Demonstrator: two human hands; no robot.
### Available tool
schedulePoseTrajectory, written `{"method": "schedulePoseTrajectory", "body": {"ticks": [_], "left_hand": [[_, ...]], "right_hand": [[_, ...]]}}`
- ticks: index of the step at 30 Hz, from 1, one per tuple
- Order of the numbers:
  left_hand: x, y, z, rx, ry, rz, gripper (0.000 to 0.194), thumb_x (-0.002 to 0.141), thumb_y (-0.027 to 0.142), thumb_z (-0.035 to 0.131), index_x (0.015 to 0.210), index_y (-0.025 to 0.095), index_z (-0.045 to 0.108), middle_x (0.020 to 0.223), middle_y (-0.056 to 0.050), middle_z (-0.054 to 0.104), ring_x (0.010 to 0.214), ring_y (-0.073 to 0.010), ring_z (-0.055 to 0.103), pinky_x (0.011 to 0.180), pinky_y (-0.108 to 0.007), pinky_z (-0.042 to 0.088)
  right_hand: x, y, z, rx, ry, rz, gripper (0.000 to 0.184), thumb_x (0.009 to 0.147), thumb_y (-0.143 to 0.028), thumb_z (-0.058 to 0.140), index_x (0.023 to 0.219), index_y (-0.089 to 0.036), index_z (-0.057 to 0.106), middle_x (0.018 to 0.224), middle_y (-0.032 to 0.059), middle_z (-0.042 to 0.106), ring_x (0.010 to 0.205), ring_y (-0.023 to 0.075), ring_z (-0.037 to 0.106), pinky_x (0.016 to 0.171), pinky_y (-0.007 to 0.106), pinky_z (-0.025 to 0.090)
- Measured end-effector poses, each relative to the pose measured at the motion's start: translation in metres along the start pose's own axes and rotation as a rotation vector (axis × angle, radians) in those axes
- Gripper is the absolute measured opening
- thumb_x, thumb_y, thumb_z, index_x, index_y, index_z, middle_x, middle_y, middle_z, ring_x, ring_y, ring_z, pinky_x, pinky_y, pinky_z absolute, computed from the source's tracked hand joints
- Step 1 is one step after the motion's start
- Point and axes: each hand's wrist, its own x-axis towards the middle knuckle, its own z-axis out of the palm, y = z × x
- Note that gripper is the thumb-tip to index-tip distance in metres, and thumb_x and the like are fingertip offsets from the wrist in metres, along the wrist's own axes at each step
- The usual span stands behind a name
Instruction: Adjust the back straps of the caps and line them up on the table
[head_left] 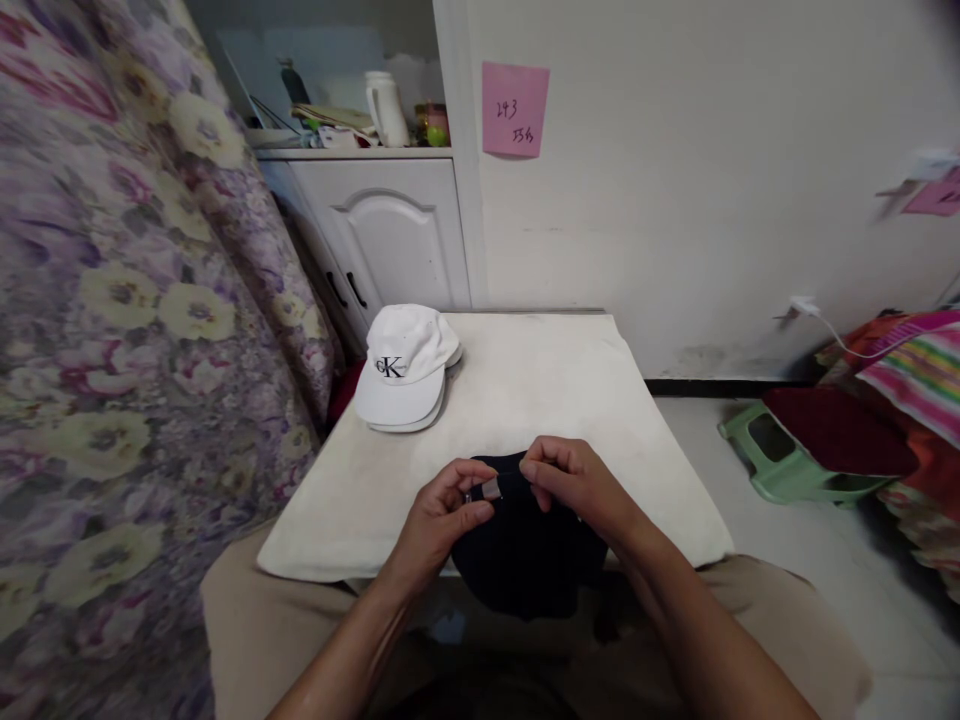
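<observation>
A dark cap (pixel 525 565) hangs over the table's near edge, its back strap turned up towards me. On the strap a small metal buckle (pixel 491 490) catches the light. My left hand (pixel 450 505) is closed, pinching the strap beside the buckle between thumb and fingers. To the right of it, my right hand (pixel 566 475) pinches the strap between thumb and forefinger. White caps (pixel 401 365), stacked one on another with black letters on the top one, lie at the table's left side, apart from both hands.
The white-covered table (pixel 555 380) stands against the wall. A floral curtain (pixel 135 350) hangs close on the left, by a white cabinet (pixel 397 220) with a white jug (pixel 386 108) on its shelf. A green stool (pixel 780 455) stands at the right.
</observation>
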Motion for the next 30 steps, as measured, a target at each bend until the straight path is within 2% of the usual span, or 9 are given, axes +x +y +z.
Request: {"method": "schedulePoseTrajectory", "body": {"ticks": [6, 12, 17, 22, 30], "left_hand": [[0.0, 0.004, 0.003, 0.03, 0.016, -0.018, 0.029, 0.076, 0.023, 0.08, 0.101, 0.021, 0.068, 0.09, -0.001, 0.065, 0.078, -0.0128, 0.056, 0.069, -0.022, 0.041], [0.0, 0.013, 0.011, 0.142, 0.031, -0.017, 0.03, 0.076, 0.024, 0.08, 0.103, 0.02, 0.066, 0.089, 0.0, 0.065, 0.083, -0.0143, 0.057, 0.072, -0.023, 0.042], [0.0, 0.012, 0.012, 0.144, 0.017, -0.026, 0.035, 0.075, 0.026, 0.081, 0.105, 0.021, 0.064, 0.087, 0.001, 0.064, 0.08, -0.0136, 0.056, 0.07, -0.022, 0.04], [-0.001, 0.011, 0.009, 0.078, -0.035, -0.064, 0.034, 0.08, 0.028, 0.076, 0.11, 0.021, 0.062, 0.092, -0.001, 0.064, 0.081, -0.0144, 0.055, 0.071, -0.023, 0.04], [-0.002, 0.013, 0.008, 0.09, -0.065, -0.144, 0.02, 0.082, 0.03, 0.071, 0.094, 0.017, 0.063, 0.079, 0.0, 0.056, 0.07, -0.0134, 0.047, 0.063, -0.023, 0.035]], "right_hand": [[0.002, 0.003, -0.001, 0.108, 0.044, 0.01, 0.021, 0.089, -0.033, 0.061, 0.074, -0.019, 0.058, 0.06, -0.004, 0.059, 0.053, 0.0089, 0.042, 0.055, 0.023, 0.032], [0.004, 0.004, 0.005, 0.038, -0.017, 0.071, 0.017, 0.077, -0.032, 0.075, 0.08, -0.017, 0.066, 0.074, -0.0017, 0.062, 0.066, 0.0116, 0.051, 0.062, 0.025, 0.037], [0.004, 0.008, 0.008, 0.098, -0.03, 0.086, 0.013, 0.077, -0.027, 0.073, 0.08, -0.018, 0.066, 0.072, -0.0024, 0.061, 0.065, 0.0111, 0.05, 0.062, 0.025, 0.037], [0.006, 0.011, 0.008, 0.14, -0.033, 0.084, 0.011, 0.077, -0.027, 0.072, 0.081, -0.019, 0.065, 0.067, -0.0048, 0.057, 0.059, 0.0093, 0.045, 0.059, 0.023, 0.036], [0.006, 0.008, 0.009, -0.022, 0.007, 0.017, 0.009, 0.078, -0.026, 0.071, 0.081, -0.019, 0.065, 0.074, -0.0025, 0.061, 0.069, 0.0131, 0.053, 0.066, 0.025, 0.039]]}}
